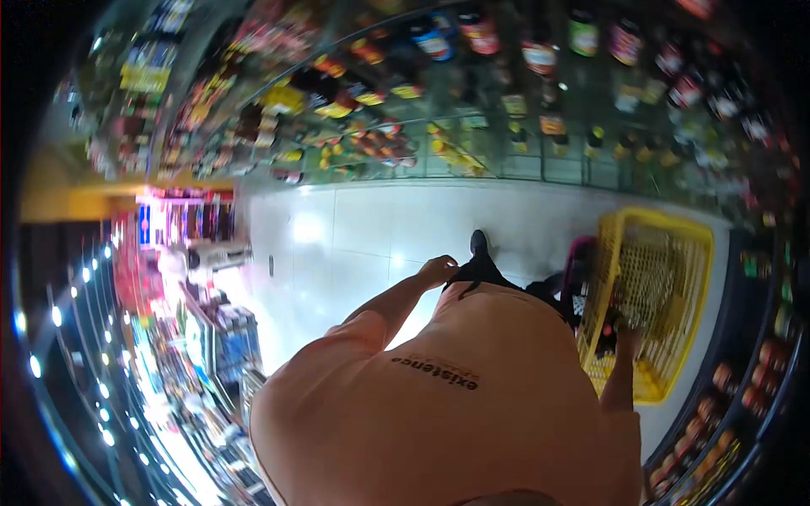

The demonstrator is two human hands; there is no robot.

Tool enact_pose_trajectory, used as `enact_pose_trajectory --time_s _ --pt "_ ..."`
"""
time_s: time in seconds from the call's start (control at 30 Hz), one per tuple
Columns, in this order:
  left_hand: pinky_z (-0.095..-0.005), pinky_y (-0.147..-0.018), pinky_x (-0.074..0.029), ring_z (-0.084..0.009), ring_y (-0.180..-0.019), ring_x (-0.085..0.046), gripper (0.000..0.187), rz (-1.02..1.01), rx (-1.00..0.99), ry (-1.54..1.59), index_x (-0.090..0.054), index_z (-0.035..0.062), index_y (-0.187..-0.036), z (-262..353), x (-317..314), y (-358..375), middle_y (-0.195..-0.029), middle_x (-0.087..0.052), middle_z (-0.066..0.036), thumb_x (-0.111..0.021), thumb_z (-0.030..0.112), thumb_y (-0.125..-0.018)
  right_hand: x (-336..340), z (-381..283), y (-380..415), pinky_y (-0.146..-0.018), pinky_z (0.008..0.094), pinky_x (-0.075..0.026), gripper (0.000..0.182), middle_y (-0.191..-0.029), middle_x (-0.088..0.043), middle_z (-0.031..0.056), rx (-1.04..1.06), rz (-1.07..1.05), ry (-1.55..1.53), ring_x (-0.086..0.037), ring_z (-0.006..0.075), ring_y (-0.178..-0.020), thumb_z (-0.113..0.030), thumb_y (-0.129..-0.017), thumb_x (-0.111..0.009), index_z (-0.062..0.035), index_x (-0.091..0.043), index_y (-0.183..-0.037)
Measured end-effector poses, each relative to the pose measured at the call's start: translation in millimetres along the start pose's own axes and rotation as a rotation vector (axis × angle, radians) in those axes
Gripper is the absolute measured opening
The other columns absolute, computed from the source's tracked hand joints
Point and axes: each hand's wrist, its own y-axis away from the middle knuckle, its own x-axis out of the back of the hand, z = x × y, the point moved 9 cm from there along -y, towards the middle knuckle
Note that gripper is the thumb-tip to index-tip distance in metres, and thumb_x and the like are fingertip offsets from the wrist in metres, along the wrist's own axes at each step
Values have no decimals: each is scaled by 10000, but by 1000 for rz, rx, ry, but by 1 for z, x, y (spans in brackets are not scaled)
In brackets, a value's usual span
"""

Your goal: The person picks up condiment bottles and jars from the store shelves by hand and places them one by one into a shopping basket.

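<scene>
My left hand (439, 270) hangs beside my dark trousers (481, 274), its fingers loosely bent and nothing seen in them. On the other side, my right hand (627, 339) reaches down over a yellow plastic basket (704, 308) with slotted walls. Its fingers are curled and in shadow. Right beside them shows a dark object with a red mark (607, 333); I cannot tell whether the hand grips it or the basket. A black shoe (479, 243) stands on the floor ahead of me.
Glass shelves (540, 169) with rows of jars and bottles run across the front. More jars (717, 405) stand on a low shelf to the right. A purple-rimmed thing (578, 249) is beside the basket. Pale floor tiles (363, 223) lie ahead; a stocked counter (232, 337) is at left.
</scene>
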Motion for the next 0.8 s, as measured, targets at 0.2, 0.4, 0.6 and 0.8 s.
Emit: enact_pose_trajectory --time_s 0.2,0.4,0.6,0.8 --pt "-311 -693 -539 -166 -720 -684 222 618 -305 274 -685 31 -970 8 158 -10 -828 -717 -83 -579 224 -940 -16 11 -29 -789 478 -576 506 -1247 -608 229 -80 45 117 -652 339 -1004 -311 -995 -556 39 -496 -1355" --pt "-260 -675 -455 -92 -725 -534 197 1348 -388 595 -611 0 -944 29 437 59 -812 -621 -24 -695 175 -916 29 -98 53 -1043 465 -477 573 -1452 -460 206 15 398 4 -499 350 -1287 -335 -1026 -506 -30 -354 -1486" --pt "-324 -846 -500 -179 -929 -624 755 1480 -489 590 -414 -25 -1330 12 657 0 -1048 -634 -93 -840 250 -770 0 -171 95 -849 468 -525 340 -1175 -605 221 227 776 25 -610 358 -1032 -214 -1007 -478 21 -588 -1228" --pt "-429 -1034 -419 -358 -1271 -513 923 1432 -382 562 -405 6 -1400 -3 744 -75 -1363 -513 -233 -871 377 -695 -61 -271 210 -745 501 -507 227 -1050 -633 239 338 821 -220 -628 402 -933 -101 -904 -529 39 -618 -1059"
